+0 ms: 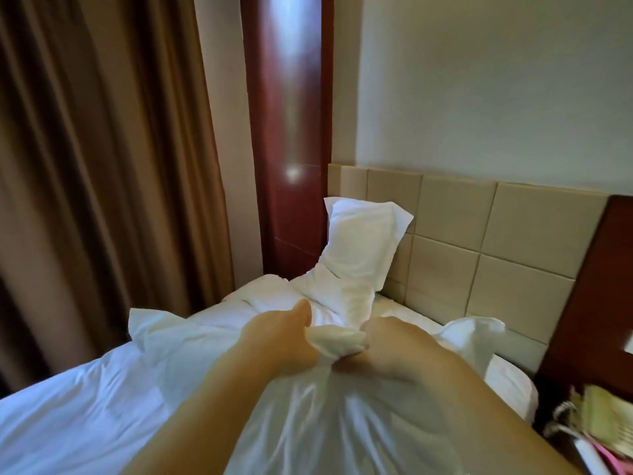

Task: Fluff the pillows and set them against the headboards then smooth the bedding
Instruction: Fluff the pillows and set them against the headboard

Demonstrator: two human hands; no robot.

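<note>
Three hazards worry me, reading from the left. First, the brown pleated curtain [85, 166] hangs close to the bed's left side, and the loose left corner of the big white fabric pillow [308, 423] I am holding flares that way. A hard shake could, I judge, throw that corner past the rumpled white bedding [68, 406]. Next, a second white pillow [363, 248] stands on end against the beige padded panelled headboard [496, 241], sagging at its base; a careless swing of mine might topple it. At far right a blurred clutter of yellowish and pink things [596, 406] lies just beside the held pillow, so a wide sweep could catch it.

My left hand [284, 334] and right hand [387, 341] are both curled tight, nearly touching, each gripping the same twisted bunch of cloth at the pillow's upper edge. From that bunch the pillow spreads below my hands and toward me. Its two corners fan out well to either side, above the bedding and short of the headboard.
</note>
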